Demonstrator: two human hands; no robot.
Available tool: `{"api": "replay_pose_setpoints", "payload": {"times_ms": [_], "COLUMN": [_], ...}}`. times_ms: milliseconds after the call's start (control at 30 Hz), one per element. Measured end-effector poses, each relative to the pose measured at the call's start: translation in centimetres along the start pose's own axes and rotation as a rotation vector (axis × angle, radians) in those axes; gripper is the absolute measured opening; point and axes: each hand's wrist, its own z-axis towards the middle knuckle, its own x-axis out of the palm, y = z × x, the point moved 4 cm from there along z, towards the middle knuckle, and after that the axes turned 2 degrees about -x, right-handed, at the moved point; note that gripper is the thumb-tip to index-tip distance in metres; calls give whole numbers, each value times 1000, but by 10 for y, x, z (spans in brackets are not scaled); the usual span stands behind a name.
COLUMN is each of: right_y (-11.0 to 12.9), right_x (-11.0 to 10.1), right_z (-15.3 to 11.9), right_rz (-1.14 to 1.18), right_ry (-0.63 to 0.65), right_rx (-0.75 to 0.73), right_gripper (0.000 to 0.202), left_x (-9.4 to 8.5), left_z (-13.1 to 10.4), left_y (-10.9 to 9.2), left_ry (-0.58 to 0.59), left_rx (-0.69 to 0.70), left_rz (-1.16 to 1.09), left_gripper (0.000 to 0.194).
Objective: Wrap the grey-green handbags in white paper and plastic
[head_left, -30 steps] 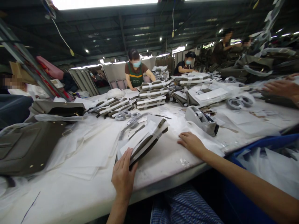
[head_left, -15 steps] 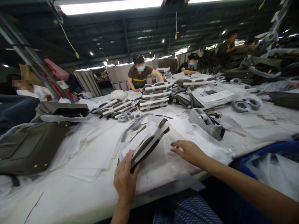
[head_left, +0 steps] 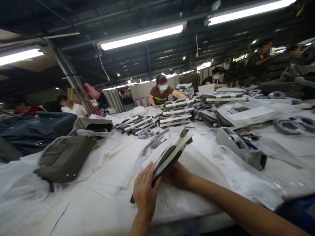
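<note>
A dark olive folded bundle [head_left: 169, 156], wrapped in white paper and a clear band, is tilted up off the white table. My left hand [head_left: 145, 188] grips its near lower end, fingers over the white paper and thumb at the dark edge. My right hand [head_left: 177, 175] is at the bundle's right underside, blurred, with its fingertips hidden behind the bundle. Beyond the bundle, a looped strap in clear wrap [head_left: 157, 141] lies on the table. Flat white sheets [head_left: 115, 167] are spread left of my left hand.
Similar wrapped bundles [head_left: 176, 113] are stacked farther back. A grey tape dispenser [head_left: 240, 147] stands at the right, with tape rolls [head_left: 287, 126] beyond it. An olive bag [head_left: 67, 159] lies at the left. Across the table, a masked person [head_left: 161, 91] reaches toward the stack.
My right hand has moved left from beside the bundle to its underside. My left hand still grips the bundle, now tilted more steeply. The view has swung left and up.
</note>
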Motion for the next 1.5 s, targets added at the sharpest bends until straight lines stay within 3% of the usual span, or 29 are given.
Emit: {"api": "replay_pose_setpoints", "payload": {"times_ms": [133, 200, 267, 333, 433, 467, 533, 633, 767, 900, 1100, 1300, 1500], "right_y": [29, 46, 58, 54, 17, 0, -34, -70, -92, -98, -95, -73, -63], "right_x": [-20, -39, -65, -91, -109, -107, -89, -55, -15, 8, 7, -9, -13], "right_z": [-29, -52, -65, -60, -26, -11, 17, 50, 72, 75, 67, 66, 75], "right_rz": [95, 154, 189, 205, 153, 112, 26, -8, 19, 172, 592, 1039, 1208], "right_ry": [-1, 54, 27, -79, -197, -163, 41, 240, 353, 410, 254, 93, -107], "right_rx": [-11, -67, -147, -132, 119, 230, 433, 570, 696, 810, 919, 823, 737], "right_gripper": [30, 24, 22, 21, 26, 28, 29, 29, 36, 31, 25, 18, 19], "left_x": [1, 6, 12, 15, 16, 15, 13, 7, 3, 2, 3, 1, -2], "left_z": [-3, -13, -23, -30, -33, -33, -34, -40, -48, -50, -50, -46, -42], "left_y": [-16, -23, -31, -37, -42, -44, -46, -50, -53, -54, -54, -56, -56], "left_ry": [24, 73, 119, 147, 167, 167, 154, 121, 100, 111, 84, 120, 171], "left_rx": [82, 127, 190, 229, 235, 238, 261, 280, 282, 277, 244, 212, 199], "left_rz": [-11, -29, -53, -63, -63, -66, -85, -138, -188, -207, -231, -232, -214], "left_gripper": [40, 35, 32, 30, 29, 28, 26, 25, 25, 24, 23, 25, 26]}}
